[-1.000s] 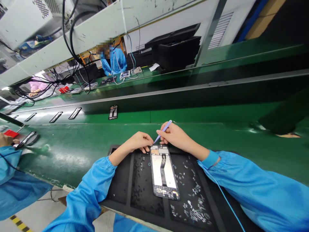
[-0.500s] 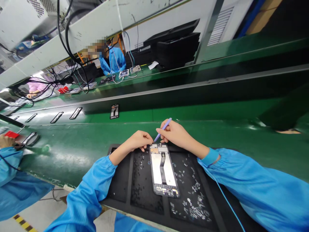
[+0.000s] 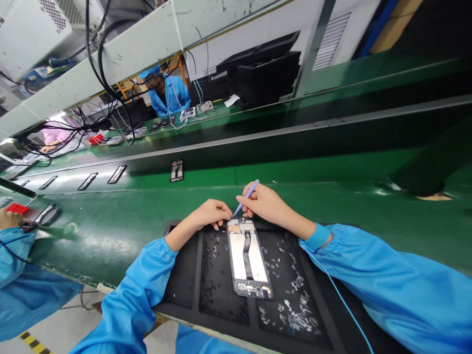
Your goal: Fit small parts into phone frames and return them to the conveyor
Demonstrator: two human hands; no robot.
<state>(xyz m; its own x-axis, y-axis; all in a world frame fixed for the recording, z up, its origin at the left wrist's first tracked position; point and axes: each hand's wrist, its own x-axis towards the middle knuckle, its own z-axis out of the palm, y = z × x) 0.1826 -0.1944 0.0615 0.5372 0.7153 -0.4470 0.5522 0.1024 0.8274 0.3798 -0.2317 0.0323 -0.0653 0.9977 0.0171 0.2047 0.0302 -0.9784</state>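
An opened phone frame [image 3: 248,259] lies lengthwise in the middle of a black foam tray [image 3: 184,275], its inner boards and a black flex cable showing. My right hand [image 3: 262,202] is closed around light-purple tweezers [image 3: 245,195], whose tip points down at the phone's top left corner. My left hand [image 3: 211,214] rests curled at that same corner, fingertips pinched against the frame's edge. Whatever small part sits between the fingertips is too small to make out. Both arms wear blue sleeves.
Small loose bits litter the tray [image 3: 295,305] right of the phone. A green conveyor belt [image 3: 302,172] carries another phone frame [image 3: 176,170] and several more [image 3: 87,181] at the left. A co-worker's sleeve [image 3: 14,265] is at the left; another person [image 3: 167,96] sits across.
The view has shifted slightly; the tweezers and both hands stay at the phone's top corner with hardly any movement.
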